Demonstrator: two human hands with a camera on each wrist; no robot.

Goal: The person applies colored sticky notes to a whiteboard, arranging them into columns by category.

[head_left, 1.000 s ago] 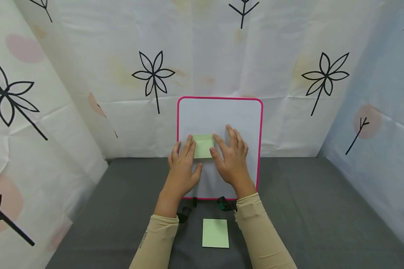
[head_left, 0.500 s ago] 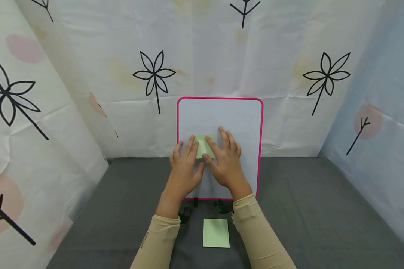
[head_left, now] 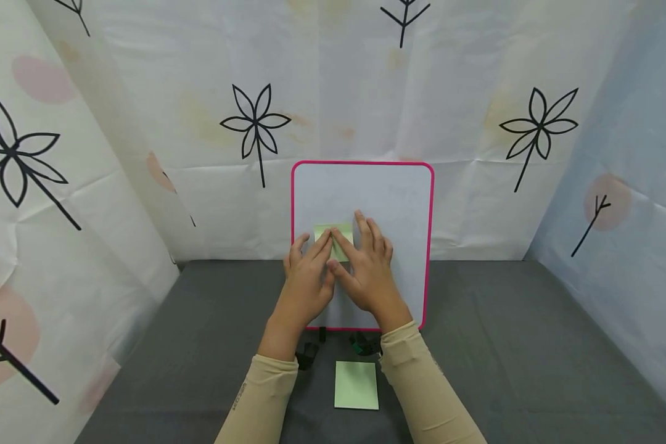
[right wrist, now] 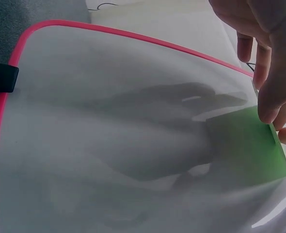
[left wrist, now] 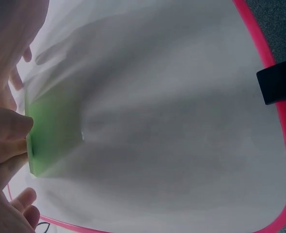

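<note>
A light green sticky note (head_left: 344,232) lies on the white face of a pink-edged whiteboard (head_left: 361,188). My left hand (head_left: 304,287) reaches over its left half, and my right hand (head_left: 370,277) over its right half. Both index fingertips come together near the note's upper middle, with the fingers mostly straight. From the left wrist view, the note (left wrist: 55,128) has its far edge slightly raised under the fingers. In the right wrist view a thumb (right wrist: 274,99) touches the raised edge of the note (right wrist: 245,145). Parts of the note are hidden by fingers.
Another green sticky note or pad (head_left: 356,385) lies on the grey tabletop (head_left: 505,345), between the forearms. A black clip (head_left: 322,333) sits at the board's lower edge. Black devices (head_left: 307,356) are strapped at the wrists. Patterned cloth walls (head_left: 399,105) surround the table.
My right hand has slid left across the note, and my left hand has shifted slightly right, bringing the index fingertips together. The lower green note has stayed on the table.
</note>
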